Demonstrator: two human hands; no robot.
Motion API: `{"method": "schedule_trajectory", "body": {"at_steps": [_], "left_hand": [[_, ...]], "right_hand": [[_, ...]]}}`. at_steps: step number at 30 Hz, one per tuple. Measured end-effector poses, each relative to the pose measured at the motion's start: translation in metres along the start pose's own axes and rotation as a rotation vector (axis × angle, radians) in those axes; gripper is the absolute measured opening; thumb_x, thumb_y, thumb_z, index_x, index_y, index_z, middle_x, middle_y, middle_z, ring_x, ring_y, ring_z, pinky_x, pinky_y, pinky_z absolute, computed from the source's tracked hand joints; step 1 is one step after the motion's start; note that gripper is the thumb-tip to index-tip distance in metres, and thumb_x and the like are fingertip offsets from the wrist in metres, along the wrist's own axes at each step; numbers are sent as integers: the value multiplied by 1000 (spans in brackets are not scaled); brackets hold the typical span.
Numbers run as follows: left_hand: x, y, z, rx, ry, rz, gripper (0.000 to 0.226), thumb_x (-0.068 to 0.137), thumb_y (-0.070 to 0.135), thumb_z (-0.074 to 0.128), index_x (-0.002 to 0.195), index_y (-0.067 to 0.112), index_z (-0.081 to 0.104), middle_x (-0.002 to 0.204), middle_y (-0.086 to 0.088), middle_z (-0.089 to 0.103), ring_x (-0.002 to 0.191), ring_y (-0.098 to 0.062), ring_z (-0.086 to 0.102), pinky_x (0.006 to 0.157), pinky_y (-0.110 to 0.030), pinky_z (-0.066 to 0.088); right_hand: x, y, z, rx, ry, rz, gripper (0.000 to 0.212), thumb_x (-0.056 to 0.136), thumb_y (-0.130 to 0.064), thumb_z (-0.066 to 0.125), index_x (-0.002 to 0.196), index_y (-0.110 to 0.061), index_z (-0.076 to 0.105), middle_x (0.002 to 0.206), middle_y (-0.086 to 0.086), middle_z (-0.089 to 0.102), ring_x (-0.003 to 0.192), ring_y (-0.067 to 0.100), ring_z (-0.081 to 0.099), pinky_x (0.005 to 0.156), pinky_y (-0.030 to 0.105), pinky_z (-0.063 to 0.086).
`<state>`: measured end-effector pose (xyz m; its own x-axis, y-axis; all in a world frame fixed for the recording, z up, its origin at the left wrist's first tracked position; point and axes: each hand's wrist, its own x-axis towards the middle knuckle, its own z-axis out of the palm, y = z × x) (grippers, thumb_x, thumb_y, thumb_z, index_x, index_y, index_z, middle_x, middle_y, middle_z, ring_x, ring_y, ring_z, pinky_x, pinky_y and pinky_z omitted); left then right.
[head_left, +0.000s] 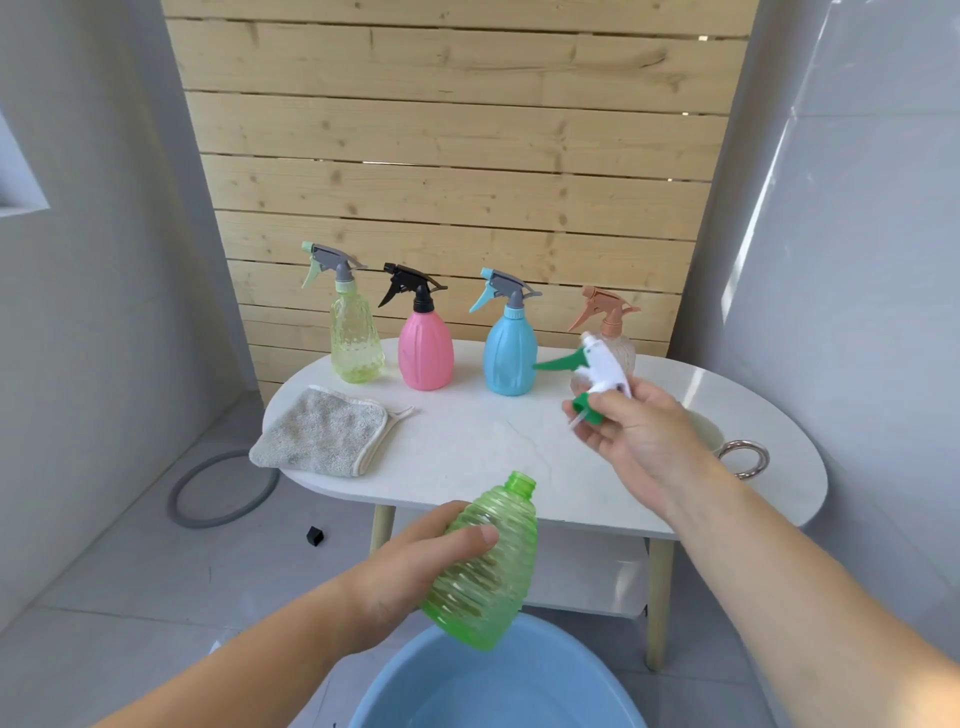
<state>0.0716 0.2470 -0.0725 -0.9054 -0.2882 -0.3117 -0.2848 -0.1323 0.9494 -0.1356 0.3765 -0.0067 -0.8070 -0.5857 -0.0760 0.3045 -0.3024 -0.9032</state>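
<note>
While apart, green bottle (488, 587), spray head (605, 366).

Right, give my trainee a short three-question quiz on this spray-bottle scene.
1. True or false: the green bottle gripped by the left hand has its spray head screwed on.
2. What do the fingers of the right hand hold? A. a sponge B. a spray head C. a brush
3. How many capped bottles stand on the table?

Key: 1 false, its neck is open; 2 B; 3 four.
</note>
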Motion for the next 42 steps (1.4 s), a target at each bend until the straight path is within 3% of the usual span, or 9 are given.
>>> {"method": "schedule_trajectory", "body": {"at_steps": [2, 5, 12, 15, 19, 25, 30, 36, 42], "left_hand": [[-2, -2, -6, 3, 28, -9, 55, 67, 54, 78, 117, 33, 72, 121, -5, 74, 116, -25, 69, 111, -49, 47], [-5, -6, -11, 15, 66, -22, 63, 65, 54, 81, 122, 30, 69, 120, -3, 74, 116, -23, 69, 113, -51, 44], [-9, 0, -8, 74, 78, -19, 55, 70, 51, 77, 121, 32, 67, 114, 5, 76, 108, -14, 72, 107, -40, 50], [-9, 0, -4, 82, 59, -18, 52, 74, 47, 74, 124, 31, 65, 113, 5, 77, 106, -13, 73, 93, -29, 54], [-6, -1, 1, 91, 33, -18, 52, 75, 46, 74, 125, 31, 64, 113, 3, 76, 105, -15, 73, 80, -22, 55], [-1, 0, 4, 117, 37, -9, 52, 74, 48, 74, 123, 34, 63, 110, 7, 76, 103, -10, 73, 80, -21, 54], [3, 2, 9, 110, 14, 3, 51, 75, 47, 74, 123, 32, 63, 110, 7, 77, 102, -10, 73, 76, -17, 54], [11, 4, 19, 108, 18, 28, 53, 75, 47, 74, 121, 24, 64, 113, -3, 75, 103, -18, 73, 79, -22, 56], [21, 4, 35, 100, -29, 42, 54, 77, 48, 75, 124, 24, 63, 116, -8, 73, 106, -22, 72, 88, -31, 56]], "right_hand": [[7, -6, -2, 9, 95, -108, 31, 89, 8, 59, 116, -6, 59, 117, 16, 66, 103, 31, 69, 96, 40, 54], [17, -4, -4, -27, 234, -191, 34, 85, 4, 68, 116, -5, 58, 119, 14, 65, 107, 29, 69, 93, 42, 57], [23, 54, 2, -246, 321, -46, 22, 81, -3, 78, 84, -11, 57, 95, 6, 65, 88, 22, 68, 86, 36, 58], [28, 67, -3, -320, 371, 7, 22, 81, -11, 80, 80, -13, 58, 87, 4, 65, 81, 21, 65, 72, 31, 58], [36, 75, -11, -625, 385, 58, 23, 83, -27, 77, 81, -7, 67, 68, 7, 63, 62, 22, 59, 50, 28, 52], [44, 75, -19, -959, 309, 113, 41, 89, -43, 64, 97, -3, 59, 66, 7, 60, 50, 23, 59, 41, 23, 42], [36, 72, -22, -1412, 284, 15, 52, 94, -52, 51, 115, -5, 48, 109, 12, 65, 101, 35, 63, 68, 32, 40], [24, 51, -22, -1300, 220, -69, 45, 87, -62, 44, 93, -19, 54, 87, 1, 67, 76, 27, 70, 70, 43, 59], [0, -10, -46, -1323, 475, -424, 23, 96, -37, 48, 88, -21, 62, 88, -3, 66, 85, 26, 57, 69, 34, 40]]}}
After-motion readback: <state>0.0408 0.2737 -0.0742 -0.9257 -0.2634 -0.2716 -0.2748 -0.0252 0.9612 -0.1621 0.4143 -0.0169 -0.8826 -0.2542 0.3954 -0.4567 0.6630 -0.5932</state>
